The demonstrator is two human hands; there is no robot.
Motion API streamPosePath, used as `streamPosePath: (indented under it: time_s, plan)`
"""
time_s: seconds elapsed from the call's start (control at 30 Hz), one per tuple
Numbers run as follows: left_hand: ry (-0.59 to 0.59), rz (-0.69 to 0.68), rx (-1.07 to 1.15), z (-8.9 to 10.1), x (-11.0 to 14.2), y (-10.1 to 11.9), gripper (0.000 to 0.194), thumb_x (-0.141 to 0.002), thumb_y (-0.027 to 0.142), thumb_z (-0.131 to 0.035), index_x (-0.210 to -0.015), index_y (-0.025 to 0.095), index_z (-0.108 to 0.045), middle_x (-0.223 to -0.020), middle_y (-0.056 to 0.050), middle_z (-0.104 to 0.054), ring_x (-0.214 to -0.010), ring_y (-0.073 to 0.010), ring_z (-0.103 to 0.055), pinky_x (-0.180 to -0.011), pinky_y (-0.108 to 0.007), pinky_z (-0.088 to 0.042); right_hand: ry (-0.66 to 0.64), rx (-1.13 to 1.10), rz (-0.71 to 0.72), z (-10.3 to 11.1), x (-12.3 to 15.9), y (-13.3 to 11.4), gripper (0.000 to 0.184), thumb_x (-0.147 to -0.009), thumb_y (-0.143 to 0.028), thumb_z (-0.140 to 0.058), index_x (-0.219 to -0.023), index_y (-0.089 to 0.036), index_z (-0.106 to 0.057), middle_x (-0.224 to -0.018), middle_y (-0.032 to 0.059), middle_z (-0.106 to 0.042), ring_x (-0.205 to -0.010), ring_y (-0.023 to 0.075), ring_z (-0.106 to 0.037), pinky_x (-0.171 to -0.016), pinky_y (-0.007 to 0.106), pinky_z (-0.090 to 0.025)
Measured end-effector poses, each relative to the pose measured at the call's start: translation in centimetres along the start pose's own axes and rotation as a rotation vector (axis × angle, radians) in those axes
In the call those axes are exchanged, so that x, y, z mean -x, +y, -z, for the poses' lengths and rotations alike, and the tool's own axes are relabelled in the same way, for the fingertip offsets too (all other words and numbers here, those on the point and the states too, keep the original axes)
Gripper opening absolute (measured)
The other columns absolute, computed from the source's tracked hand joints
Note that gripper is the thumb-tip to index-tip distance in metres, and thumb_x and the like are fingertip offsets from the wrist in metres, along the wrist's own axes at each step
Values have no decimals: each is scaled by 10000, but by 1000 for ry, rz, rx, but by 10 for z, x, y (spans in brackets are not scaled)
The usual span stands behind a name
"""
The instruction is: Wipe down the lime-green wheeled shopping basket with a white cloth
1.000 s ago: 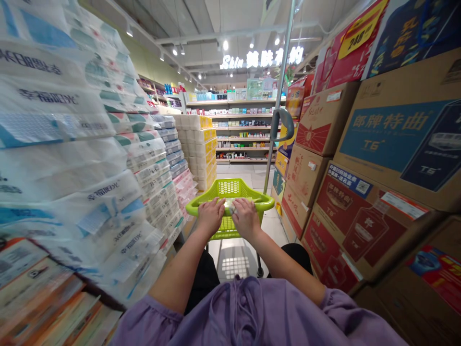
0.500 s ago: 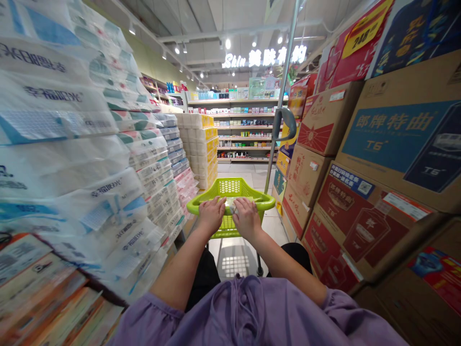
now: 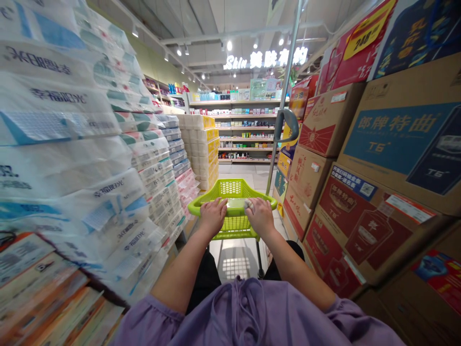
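On green cart handle (image 3: 234,206), left hand (image 3: 213,217), right hand (image 3: 260,216) palms down, apart.

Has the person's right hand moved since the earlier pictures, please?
Yes. The right hand has moved to the right along the green shopping cart handle, away from the left hand, which sits at about the same place on the handle.

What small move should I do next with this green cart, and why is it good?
Probably push the green cart straight ahead, left hand and right hand both on the handle, because tissue packs and cardboard boxes stand close on either side of it.
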State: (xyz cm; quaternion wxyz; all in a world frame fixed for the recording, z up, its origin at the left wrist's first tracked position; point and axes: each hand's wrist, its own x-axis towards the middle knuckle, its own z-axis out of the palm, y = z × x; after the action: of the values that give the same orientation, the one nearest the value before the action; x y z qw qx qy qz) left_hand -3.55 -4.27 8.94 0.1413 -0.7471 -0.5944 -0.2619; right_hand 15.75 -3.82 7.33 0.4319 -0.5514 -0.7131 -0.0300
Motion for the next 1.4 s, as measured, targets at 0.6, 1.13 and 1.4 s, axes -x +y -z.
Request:
streamPosePath:
  time_s: [0.6, 1.13, 1.4]
  plan:
    - [22, 3, -14, 2, 1, -33, 373, -956, 318, -351, -1229, 312, -606, -1301, -22, -614, -1162, -234, -541, -1054, -473, -282, -102, 145, 129, 3, 2, -8, 194, -849, -297, -542, -978, -186, -635, -958, 76, -677, -941, 236, -569, -862, 337, -349]
    - [8, 182, -56, 5, -2, -18, 417, -965, 292, -305, -1290, 271, -565, -1444, -65, -479, -1366, -304, -350, -1111, -603, -191, -117, 133, 123, 14, -2, 20, 115, -843, -252, -510, -833, -177, -596, -843, 54, -631, -840, 195, -555, -789, 290, -344]
    - [-72, -213, 93, -9, 6, 41, 394, -1000, 318, -270, -1341, 279, -463, -1328, -17, -591, -1344, -217, -392, -1115, -459, -229, -86, 100, 173, -3, 2, -1, 107, -828, -253, -546, -868, -167, -595, -863, 82, -639, -860, 219, -552, -829, 325, -358]
